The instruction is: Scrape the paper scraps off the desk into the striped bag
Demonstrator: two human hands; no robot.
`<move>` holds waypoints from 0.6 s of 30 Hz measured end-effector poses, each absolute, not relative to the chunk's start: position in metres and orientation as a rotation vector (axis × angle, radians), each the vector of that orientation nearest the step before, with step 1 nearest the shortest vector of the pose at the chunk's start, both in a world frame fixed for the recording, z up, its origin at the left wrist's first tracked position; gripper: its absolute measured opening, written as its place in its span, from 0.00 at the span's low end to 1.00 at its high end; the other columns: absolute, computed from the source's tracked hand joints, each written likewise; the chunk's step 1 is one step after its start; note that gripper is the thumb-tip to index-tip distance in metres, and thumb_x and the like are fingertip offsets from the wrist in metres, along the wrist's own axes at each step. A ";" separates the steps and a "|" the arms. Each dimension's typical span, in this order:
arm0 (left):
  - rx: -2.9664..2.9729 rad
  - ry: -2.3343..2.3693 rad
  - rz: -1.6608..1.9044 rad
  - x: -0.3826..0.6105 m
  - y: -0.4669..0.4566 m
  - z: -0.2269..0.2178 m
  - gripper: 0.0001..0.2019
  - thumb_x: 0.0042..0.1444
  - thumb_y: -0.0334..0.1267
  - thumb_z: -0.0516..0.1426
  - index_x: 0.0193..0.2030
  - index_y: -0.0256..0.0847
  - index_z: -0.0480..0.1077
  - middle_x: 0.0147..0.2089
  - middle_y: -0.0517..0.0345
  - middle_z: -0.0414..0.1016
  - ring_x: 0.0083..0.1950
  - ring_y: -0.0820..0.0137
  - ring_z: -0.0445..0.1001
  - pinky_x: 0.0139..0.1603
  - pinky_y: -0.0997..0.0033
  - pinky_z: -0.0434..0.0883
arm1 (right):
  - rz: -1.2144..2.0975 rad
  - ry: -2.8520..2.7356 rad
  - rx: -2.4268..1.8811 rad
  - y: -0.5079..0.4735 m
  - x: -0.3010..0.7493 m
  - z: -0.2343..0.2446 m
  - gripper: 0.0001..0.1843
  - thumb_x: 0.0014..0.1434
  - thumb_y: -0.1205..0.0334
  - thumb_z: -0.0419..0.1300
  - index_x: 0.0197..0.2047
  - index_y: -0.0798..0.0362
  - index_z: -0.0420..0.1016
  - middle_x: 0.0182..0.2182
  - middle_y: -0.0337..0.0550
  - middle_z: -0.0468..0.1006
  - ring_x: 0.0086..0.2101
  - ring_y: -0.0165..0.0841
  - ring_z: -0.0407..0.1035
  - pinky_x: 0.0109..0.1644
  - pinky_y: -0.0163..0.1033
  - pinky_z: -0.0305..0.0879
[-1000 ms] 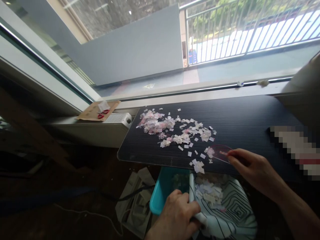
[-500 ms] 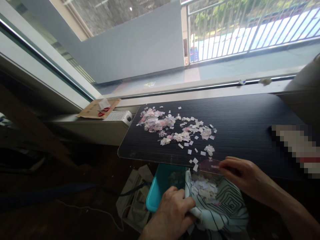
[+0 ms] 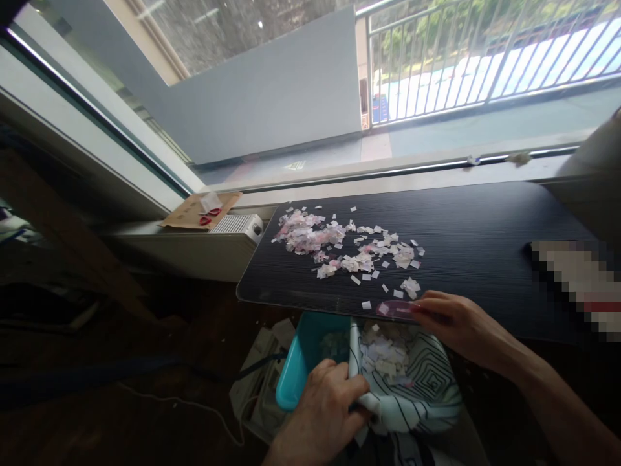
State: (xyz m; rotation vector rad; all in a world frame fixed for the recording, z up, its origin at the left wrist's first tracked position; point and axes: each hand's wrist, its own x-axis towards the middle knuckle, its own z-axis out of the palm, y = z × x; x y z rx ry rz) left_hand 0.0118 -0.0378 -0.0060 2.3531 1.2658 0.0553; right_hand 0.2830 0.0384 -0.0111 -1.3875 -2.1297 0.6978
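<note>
The right grip (image 3: 449, 314) is closed, thumb and fingers pinching one end of a translucent pink scraper (image 3: 398, 310), and from the head camera we see it right at the near edge of the dark surface (image 3: 475, 239)! One small scrap shows at the scraper's left end; over or under it, we can't tell. Now the left grip (image 3: 327, 398), and we find it curled tight on the rim of a patterned bag (image 3: 431, 382), just below that edge, with pale cut pieces (image 3: 385, 356) heaped inside. Alongside sits a teal tub (image 3: 286, 382), its contents too dim for us to read. Up on the surface we've got loose scraps (image 3: 303, 234), thickest toward the left, strays near the scraper. Far left, red-handled scissors (image 3: 204, 221) lie on a brown sheet (image 3: 182, 213).
</note>
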 end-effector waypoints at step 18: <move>2.386 1.132 0.056 0.036 -0.031 -0.007 0.05 0.55 0.38 0.61 0.32 0.43 0.69 0.31 0.62 0.68 0.34 0.69 0.66 0.40 0.69 0.60 | 0.521 -1.958 -1.614 0.022 0.318 -0.016 0.13 0.61 0.54 0.53 0.38 0.49 0.77 0.32 0.40 0.75 0.27 0.28 0.68 0.31 0.33 0.62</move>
